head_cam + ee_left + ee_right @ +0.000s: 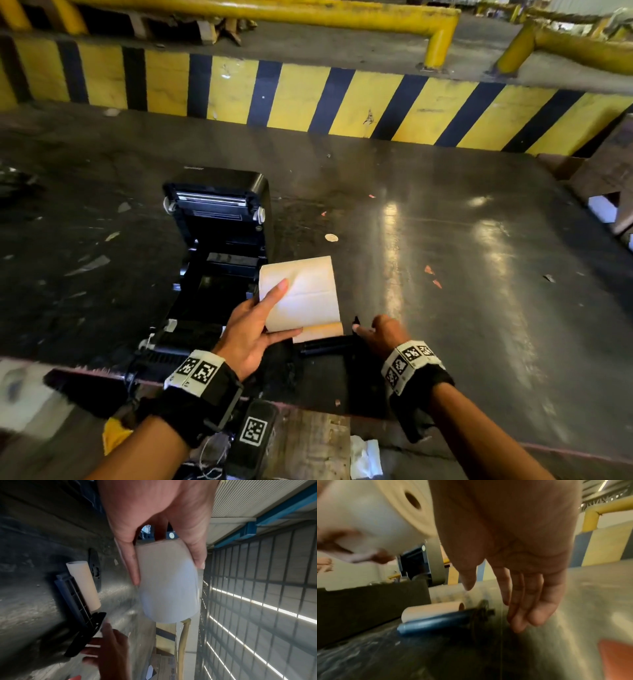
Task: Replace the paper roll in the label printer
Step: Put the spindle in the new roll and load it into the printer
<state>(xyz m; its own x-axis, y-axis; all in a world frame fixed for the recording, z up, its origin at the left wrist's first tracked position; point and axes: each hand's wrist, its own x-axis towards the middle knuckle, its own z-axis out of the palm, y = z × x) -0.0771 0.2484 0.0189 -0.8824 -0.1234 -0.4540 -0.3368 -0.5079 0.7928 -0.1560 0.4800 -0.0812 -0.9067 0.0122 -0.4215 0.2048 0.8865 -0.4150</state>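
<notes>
White label roll point(301, 294) gripped in left hand point(251, 329), ready for loading | right hand point(383, 330), fingers loose, reaches for black spindle point(325, 346) | printer point(219, 240) lid open

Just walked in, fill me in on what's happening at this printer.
A person is changing the roll in the black label printer, whose lid stands open on the dark table. The left hand holds a full paper roll just right of the open bay. The right hand, fingers relaxed, reaches toward the black spindle lying on the table beside an empty cardboard core. The new roll is not yet loaded.
</notes>
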